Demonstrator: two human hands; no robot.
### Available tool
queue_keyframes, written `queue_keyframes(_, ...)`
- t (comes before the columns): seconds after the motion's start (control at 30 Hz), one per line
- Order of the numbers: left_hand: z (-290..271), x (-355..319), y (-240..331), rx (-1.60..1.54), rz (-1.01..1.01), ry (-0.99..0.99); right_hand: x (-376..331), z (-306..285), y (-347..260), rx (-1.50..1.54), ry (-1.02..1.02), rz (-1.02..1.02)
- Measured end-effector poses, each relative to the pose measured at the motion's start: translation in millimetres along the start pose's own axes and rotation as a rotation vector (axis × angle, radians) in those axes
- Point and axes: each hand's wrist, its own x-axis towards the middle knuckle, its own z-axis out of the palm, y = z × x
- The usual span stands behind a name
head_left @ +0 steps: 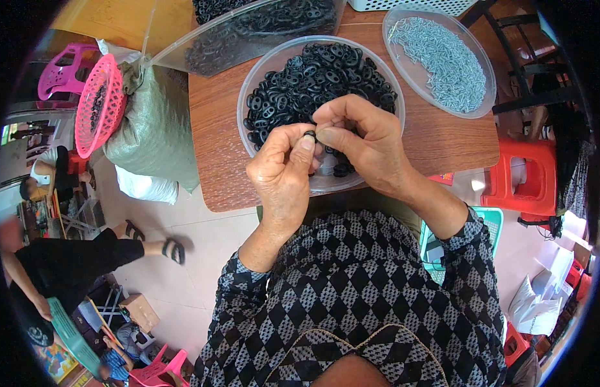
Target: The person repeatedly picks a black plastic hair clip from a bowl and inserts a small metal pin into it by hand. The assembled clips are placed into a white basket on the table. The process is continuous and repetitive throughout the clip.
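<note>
Both hands meet over the near part of a clear round tub (243, 119) heaped with small black plastic pieces (313, 80), many with two holes. Between the thumb and fingers of my left hand (284, 171) is a small black plastic piece (310, 134). My right hand (368, 145) is pinched closed right beside it, the fingertips touching or nearly touching the piece. Whatever the right fingertips grip is too small to make out. To the right of the tub, a clear oval tray (403, 84) holds many small silvery screw-like parts (445, 64).
The brown wooden table (216, 155) carries another clear bin (177, 58) of black pieces at the back. A pink basket (110, 116) rests by a green sack (151, 129) on the left. Red stools (519, 174) stand right. A person in black (74, 264) is at left, holding a green tray (71, 335).
</note>
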Motion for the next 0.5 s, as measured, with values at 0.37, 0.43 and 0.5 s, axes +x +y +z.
queue_keyframes(0.37, -1.4, 2.1, 2.3, -0.064, 0.008, 0.010, 0.7, 1.9, -5.3, -0.036, -0.012, -0.019)
queue_keyframes(0.43, -1.9, 2.4, 1.8, -0.038, 0.028, 0.009, 0.9, 2.1, -4.8, -0.040, -0.014, -0.031)
queue_keyframes(0.5, -2.0, 2.1, 2.3, -0.039, 0.012, 0.016, 1.3, 1.3, -4.2, -0.060, -0.023, -0.045)
